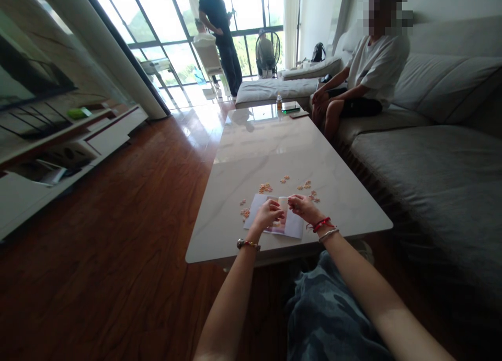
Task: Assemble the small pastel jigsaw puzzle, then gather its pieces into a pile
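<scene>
Item: pale paper strip (283, 207), pinched between left hand (267, 214) and right hand (305, 208).
Detail: fingers (292, 199) of both hands closed on it, steadying it from either side, above a printed sheet (295, 226) on the marble worktop (251, 157); small orange-pink flakes (265, 188) lie scattered nearby.

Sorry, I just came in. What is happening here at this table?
The left hand and right hand hold a small pale piece above a printed sheet on a white marble-look table. Small orange-pink pieces lie scattered around the sheet. Another person sits on the grey sofa; a third stands by the windows.
</scene>
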`<state>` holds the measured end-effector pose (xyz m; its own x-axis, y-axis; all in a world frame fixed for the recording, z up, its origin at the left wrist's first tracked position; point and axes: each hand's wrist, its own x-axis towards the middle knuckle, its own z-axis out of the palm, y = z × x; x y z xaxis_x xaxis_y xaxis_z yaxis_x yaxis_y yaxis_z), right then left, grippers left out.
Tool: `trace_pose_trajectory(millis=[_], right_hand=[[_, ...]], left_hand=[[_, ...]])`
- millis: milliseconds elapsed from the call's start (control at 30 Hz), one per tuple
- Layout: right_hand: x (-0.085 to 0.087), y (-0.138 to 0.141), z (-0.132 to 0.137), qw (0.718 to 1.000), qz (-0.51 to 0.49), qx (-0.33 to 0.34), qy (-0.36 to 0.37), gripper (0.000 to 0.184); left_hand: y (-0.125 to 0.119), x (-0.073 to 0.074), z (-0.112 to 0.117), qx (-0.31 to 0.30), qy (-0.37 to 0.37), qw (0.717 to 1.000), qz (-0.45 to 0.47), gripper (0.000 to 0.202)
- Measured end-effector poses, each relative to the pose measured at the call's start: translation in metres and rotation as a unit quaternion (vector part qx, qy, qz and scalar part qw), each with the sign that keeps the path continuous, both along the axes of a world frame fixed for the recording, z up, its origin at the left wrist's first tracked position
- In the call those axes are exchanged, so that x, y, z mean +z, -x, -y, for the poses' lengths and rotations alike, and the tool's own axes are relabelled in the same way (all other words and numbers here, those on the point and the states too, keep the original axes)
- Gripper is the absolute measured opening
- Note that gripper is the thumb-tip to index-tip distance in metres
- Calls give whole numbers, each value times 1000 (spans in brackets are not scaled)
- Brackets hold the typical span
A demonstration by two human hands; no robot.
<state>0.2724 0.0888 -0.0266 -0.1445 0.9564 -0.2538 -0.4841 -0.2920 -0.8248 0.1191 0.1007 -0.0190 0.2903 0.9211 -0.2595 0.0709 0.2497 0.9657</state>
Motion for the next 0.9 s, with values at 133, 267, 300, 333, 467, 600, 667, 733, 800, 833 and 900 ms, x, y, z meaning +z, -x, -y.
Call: trace_pose_trajectory(millis=[133,267,300,333,467,600,667,733,800,833,900], right_hand=[[-6,-3,3,999,-28,-2,37,15],[-9,0,11,997,-41,13,60,17],[-9,3,14,997,-39,23,64,19],[-8,6,17,996,-38,34,67,20],[-8,16,26,996,19,77,50,25],[-15,15,26,995,59,66,39,23],[-18,13,26,993,74,79,39,25],[-19,13,27,987,105,117,29,26],[-19,14,28,980,137,144,7,25],[-18,16,29,979,145,145,-4,25],[-16,18,30,982,139,126,-14,25]], left_hand=[[3,0,2,37,-3,999,25,22],[10,4,7,60,11,997,48,28],[11,4,10,62,13,997,49,34],[11,5,14,60,14,997,46,40],[5,0,32,51,-8,999,-2,59],[3,-11,46,107,-71,991,-46,63],[4,-16,52,119,-84,988,-48,64],[4,-18,56,114,-99,987,-47,64],[4,-18,60,118,-99,987,-46,60],[4,-19,62,122,-82,988,-40,53],[4,-19,64,121,-32,992,-17,33]])
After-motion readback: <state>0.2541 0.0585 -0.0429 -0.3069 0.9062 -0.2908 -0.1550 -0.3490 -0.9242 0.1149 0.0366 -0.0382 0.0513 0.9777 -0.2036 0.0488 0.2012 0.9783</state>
